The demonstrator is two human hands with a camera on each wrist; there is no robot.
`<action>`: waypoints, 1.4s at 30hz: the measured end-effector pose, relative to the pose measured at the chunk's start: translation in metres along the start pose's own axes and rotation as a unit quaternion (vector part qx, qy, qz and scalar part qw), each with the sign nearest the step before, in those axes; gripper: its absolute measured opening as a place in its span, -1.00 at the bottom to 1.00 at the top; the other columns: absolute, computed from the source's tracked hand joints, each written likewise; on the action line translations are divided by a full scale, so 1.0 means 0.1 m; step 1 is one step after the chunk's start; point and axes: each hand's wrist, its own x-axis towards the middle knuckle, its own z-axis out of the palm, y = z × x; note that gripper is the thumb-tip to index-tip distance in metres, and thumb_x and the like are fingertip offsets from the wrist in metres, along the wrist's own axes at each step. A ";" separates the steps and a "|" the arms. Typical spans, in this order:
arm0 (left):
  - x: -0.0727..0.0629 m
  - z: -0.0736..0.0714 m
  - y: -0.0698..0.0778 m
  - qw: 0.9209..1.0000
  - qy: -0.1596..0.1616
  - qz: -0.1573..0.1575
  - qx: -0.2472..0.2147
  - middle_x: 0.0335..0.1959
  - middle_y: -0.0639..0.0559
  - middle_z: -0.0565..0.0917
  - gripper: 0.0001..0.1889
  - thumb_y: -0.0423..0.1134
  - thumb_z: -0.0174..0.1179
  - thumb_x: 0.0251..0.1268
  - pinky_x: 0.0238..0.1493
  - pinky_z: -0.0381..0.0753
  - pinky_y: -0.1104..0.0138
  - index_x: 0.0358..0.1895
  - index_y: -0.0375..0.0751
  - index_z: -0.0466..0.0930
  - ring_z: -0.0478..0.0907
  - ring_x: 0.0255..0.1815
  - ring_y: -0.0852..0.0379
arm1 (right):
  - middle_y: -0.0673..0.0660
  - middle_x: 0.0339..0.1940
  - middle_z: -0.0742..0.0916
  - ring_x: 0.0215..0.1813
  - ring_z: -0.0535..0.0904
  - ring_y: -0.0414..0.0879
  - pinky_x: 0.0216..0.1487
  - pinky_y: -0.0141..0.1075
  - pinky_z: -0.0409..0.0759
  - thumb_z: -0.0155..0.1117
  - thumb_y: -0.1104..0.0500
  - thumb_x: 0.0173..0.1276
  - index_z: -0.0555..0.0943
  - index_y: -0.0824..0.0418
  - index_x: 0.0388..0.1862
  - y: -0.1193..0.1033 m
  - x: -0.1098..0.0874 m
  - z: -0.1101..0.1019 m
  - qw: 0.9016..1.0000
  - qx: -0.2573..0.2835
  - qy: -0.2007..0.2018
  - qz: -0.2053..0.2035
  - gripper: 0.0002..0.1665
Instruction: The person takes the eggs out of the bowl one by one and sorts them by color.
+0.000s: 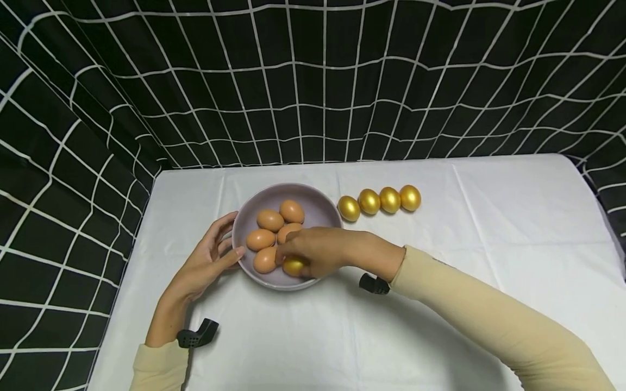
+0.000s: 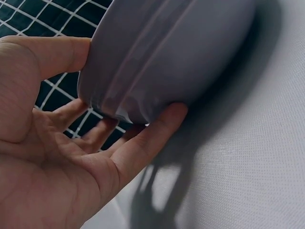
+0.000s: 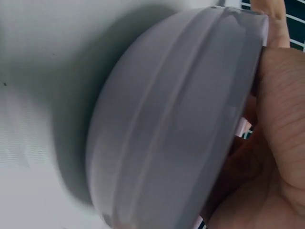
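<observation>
A pale purple bowl [image 1: 320, 209] stands on the white-covered table with several brown eggs [image 1: 270, 220] inside. My left hand [image 1: 207, 258] holds the bowl at its left side, thumb at the rim. In the left wrist view, the fingertips of the left hand [image 2: 95, 143] rest against the bowl's outer wall [image 2: 157, 67]. Reaching in over the right rim, my right hand [image 1: 318, 250] grips a golden egg [image 1: 295, 266] low in the bowl, beside the brown eggs. The bowl's wall [image 3: 157, 119] hides that egg in the right wrist view, where part of the right hand [image 3: 271, 143] shows.
Several more golden eggs [image 1: 379, 200] lie in a row just right of the bowl, toward the back of the table [image 1: 513, 217]. Black curtains with a white grid [image 1: 313, 81] hang behind and at the left side.
</observation>
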 end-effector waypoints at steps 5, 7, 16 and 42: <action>0.01 0.02 -0.02 1.000 -0.003 0.000 -0.002 0.69 -0.14 0.14 -0.19 -0.34 0.20 0.57 0.12 0.78 0.24 0.72 0.05 -0.02 0.37 0.55 -0.05 | -0.01 0.03 0.67 0.02 0.54 -0.13 0.21 -0.20 0.60 0.45 0.28 0.34 0.71 0.06 0.23 0.03 -0.02 0.01 1.000 0.005 0.009 0.008 -0.52; 0.00 0.02 -0.03 1.000 -0.004 -0.001 -0.001 0.69 -0.15 0.14 -0.19 -0.35 0.20 0.57 0.13 0.78 0.25 0.72 0.04 -0.02 0.37 0.54 -0.03 | 0.00 0.02 0.66 0.02 0.54 -0.12 0.21 -0.20 0.60 0.44 0.30 0.32 0.71 0.08 0.22 0.03 -0.02 0.02 1.000 0.007 0.012 0.002 -0.52; -0.03 0.00 -0.01 1.000 -0.001 0.006 0.000 0.69 -0.17 0.13 -0.19 -0.37 0.20 0.57 0.16 0.74 0.36 0.72 0.01 -0.01 0.43 0.46 0.17 | 0.01 0.12 0.68 0.09 0.59 -0.09 0.26 -0.18 0.60 0.41 0.32 0.31 0.71 0.04 0.20 0.06 -0.07 0.05 0.997 0.016 0.074 -0.022 -0.52; -0.03 0.01 0.00 1.000 0.001 0.005 0.003 0.69 -0.18 0.13 -0.20 -0.37 0.18 0.58 0.14 0.76 0.32 0.72 0.00 -0.02 0.44 0.45 0.18 | 0.14 0.30 0.70 0.30 0.66 0.08 0.21 -0.29 0.75 0.43 0.38 0.37 0.58 0.20 0.31 0.53 -0.86 0.08 0.858 0.327 0.394 0.052 -0.46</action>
